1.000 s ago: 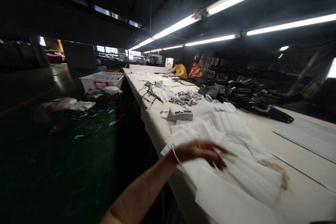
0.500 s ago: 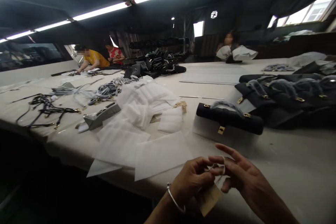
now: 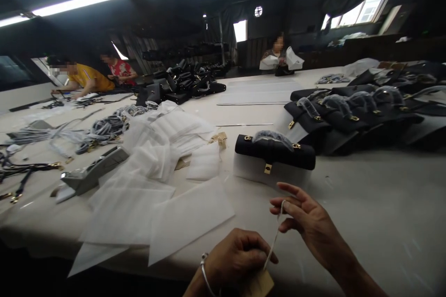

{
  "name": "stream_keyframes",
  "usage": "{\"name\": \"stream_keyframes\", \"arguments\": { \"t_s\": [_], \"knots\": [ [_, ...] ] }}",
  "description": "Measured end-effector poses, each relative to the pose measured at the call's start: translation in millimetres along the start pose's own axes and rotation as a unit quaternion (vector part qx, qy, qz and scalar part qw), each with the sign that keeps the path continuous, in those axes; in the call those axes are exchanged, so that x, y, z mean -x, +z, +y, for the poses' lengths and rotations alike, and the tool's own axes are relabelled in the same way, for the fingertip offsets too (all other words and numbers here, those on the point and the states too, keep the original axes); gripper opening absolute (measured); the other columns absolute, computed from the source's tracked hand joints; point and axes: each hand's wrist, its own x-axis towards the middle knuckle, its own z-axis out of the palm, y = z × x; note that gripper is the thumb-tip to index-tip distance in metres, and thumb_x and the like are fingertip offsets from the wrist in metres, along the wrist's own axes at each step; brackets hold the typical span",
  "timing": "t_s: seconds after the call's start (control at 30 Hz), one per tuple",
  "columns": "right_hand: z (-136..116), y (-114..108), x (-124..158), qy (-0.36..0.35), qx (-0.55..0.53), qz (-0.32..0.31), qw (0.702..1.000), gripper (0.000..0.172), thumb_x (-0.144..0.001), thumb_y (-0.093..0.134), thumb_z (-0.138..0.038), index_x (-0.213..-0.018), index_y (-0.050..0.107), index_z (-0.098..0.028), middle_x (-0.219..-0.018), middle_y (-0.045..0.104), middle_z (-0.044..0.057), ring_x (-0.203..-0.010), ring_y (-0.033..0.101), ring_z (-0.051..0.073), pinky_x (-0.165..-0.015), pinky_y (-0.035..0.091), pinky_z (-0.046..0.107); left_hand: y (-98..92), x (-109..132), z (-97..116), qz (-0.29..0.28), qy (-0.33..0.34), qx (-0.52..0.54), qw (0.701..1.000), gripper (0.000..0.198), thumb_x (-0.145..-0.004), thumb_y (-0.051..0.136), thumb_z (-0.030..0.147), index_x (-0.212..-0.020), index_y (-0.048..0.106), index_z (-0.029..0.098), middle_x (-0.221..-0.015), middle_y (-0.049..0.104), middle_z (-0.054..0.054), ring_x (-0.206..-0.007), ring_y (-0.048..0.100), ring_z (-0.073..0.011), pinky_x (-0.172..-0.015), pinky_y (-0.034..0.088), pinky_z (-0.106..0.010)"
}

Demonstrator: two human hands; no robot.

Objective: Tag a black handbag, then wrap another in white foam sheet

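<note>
A tan tag [image 3: 261,284] sits at the near edge of the desk [image 3: 365,204], low in the view and partly cut off by the frame. The left hand [image 3: 239,255] is closed over it, grip pressed together with the thumb on top of the curled fingers. From the tag a white string [image 3: 272,241] runs up and to the right – its long axis slanting away from the person – to the right hand [image 3: 306,218]. There the grip pinches the string's far end between thumb and forefinger, with the other fingers loosely spread. The hands are near each other but apart, joined only by the taut string; the left is the nearer one to the tag, the right the nearer one to the black handbag [image 3: 275,152].

That handbag stands just beyond the right hand's fingertips, long axis left to right, gold clasp facing near. Nothing lies between it and the hands. To the left, white foam sheets [image 3: 190,216] overlap across the desk, one corner reaching close to the left hand. Farther right is a row of more handbags [image 3: 348,118] – well apart from both hands.
</note>
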Motion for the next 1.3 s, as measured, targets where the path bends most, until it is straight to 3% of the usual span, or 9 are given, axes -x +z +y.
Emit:
{"name": "stream_keyframes", "arguments": {
  "t_s": [0.3,0.63,0.8,0.87,0.97,1.03,1.1,1.17,1.3],
  "knots": [
    [-15,-17,-4,0.032,0.126,-0.033,0.991,0.041,-0.066,0.082,-0.045,-0.092,0.068,-0.016,-0.074,0.063,0.003,-0.054,0.049,0.01,-0.043,0.039,0.021,-17.7,12,5,0.051,0.014,0.1,0.994,0.034,-0.078,0.071,0.044,-0.09,0.073,0.013,-0.058,0.041,0.004,-0.052,0.029,-0.0066,-0.052,0.02,-0.023],
    [-17,-24,-3,0.074,0.394,-0.24,0.884,0.009,-0.072,0.071,-0.026,-0.075,0.072,-0.018,-0.054,0.042,-0.005,-0.055,0.034,0.007,-0.05,0.025,0.022,-26.7,4,6,0.088,0.031,0.089,0.992,0.032,-0.08,0.068,0.042,-0.098,0.068,0.015,-0.059,0.04,0.005,-0.052,0.03,-0.0069,-0.052,0.022,-0.022],
    [-7,-30,-4,0.103,0.254,-0.213,0.938,0.03,-0.074,0.07,-0.046,-0.069,0.066,-0.017,-0.051,0.041,-0.005,-0.046,0.032,0.007,-0.043,0.024,0.021,-21.9,-9,8,0.101,0.015,-0.075,0.992,0.022,-0.077,0.059,0.025,-0.093,0.069,0.015,-0.061,0.044,0.005,-0.057,0.034,-0.0092,-0.055,0.026,-0.022],
    [-6,-31,-3,0.07,0.152,-0.187,0.968,0.033,-0.069,0.074,-0.047,-0.061,0.062,-0.017,-0.055,0.048,-0.002,-0.051,0.041,0.01,-0.05,0.033,0.022,-17.0,-14,10,0.098,-0.01,-0.131,0.986,0.023,-0.072,0.055,0.018,-0.089,0.071,0.016,-0.06,0.046,0.004,-0.058,0.037,-0.0097,-0.055,0.028,-0.022],
    [-10,-26,0,0.027,0.0,-0.101,0.995,0.031,-0.065,0.078,-0.045,-0.061,0.062,-0.018,-0.087,0.068,0.006,-0.089,0.059,0.021,-0.082,0.046,0.03,-11.4,-19,16,0.062,-0.042,-0.191,0.979,0.027,-0.071,0.055,0.015,-0.089,0.073,0.02,-0.061,0.052,0.004,-0.058,0.044,-0.0105,-0.055,0.031,-0.021],
    [-16,-20,1,0.04,-0.086,-0.055,0.994,0.031,-0.064,0.079,-0.046,-0.065,0.063,-0.02,-0.102,0.07,0.007,-0.111,0.057,0.027,-0.096,0.043,0.036,-12.5,-23,25,0.055,-0.024,-0.232,0.971,0.022,-0.073,0.06,0.017,-0.09,0.073,0.023,-0.068,0.059,0.004,-0.063,0.051,-0.0125,-0.059,0.037,-0.022],
    [-23,-14,0,0.047,-0.143,-0.053,0.987,0.031,-0.068,0.078,-0.046,-0.067,0.062,-0.02,-0.088,0.069,0.004,-0.096,0.063,0.024,-0.09,0.047,0.036,-19.7,-30,45,0.114,0.06,-0.278,0.952,0.017,-0.078,0.061,0.022,-0.092,0.071,0.023,-0.081,0.065,0.0,-0.075,0.058,-0.0159,-0.069,0.043,-0.024],
    [-30,-8,-6,0.041,-0.159,-0.07,0.984,0.03,-0.071,0.078,-0.044,-0.068,0.061,-0.02,-0.069,0.06,-0.002,-0.059,0.056,0.012,-0.064,0.049,0.027,-33.1,-46,74,0.217,0.182,-0.327,0.901,0.02,-0.086,0.055,0.024,-0.103,0.066,0.022,-0.097,0.066,-0.004,-0.09,0.06,-0.0194,-0.084,0.046,-0.029],
    [-37,6,-25,0.043,-0.109,-0.069,0.991,0.034,-0.069,0.081,-0.043,-0.087,0.065,-0.02,-0.061,0.051,-0.007,-0.038,0.028,0.001,-0.036,0.022,0.018,-70.3,-100,133,0.295,0.337,-0.426,0.786,0.042,-0.085,0.055,0.019,-0.127,0.055,0.02,-0.135,0.055,-0.01,-0.13,0.042,-0.0255,-0.112,0.029,-0.04]
  ]
}}
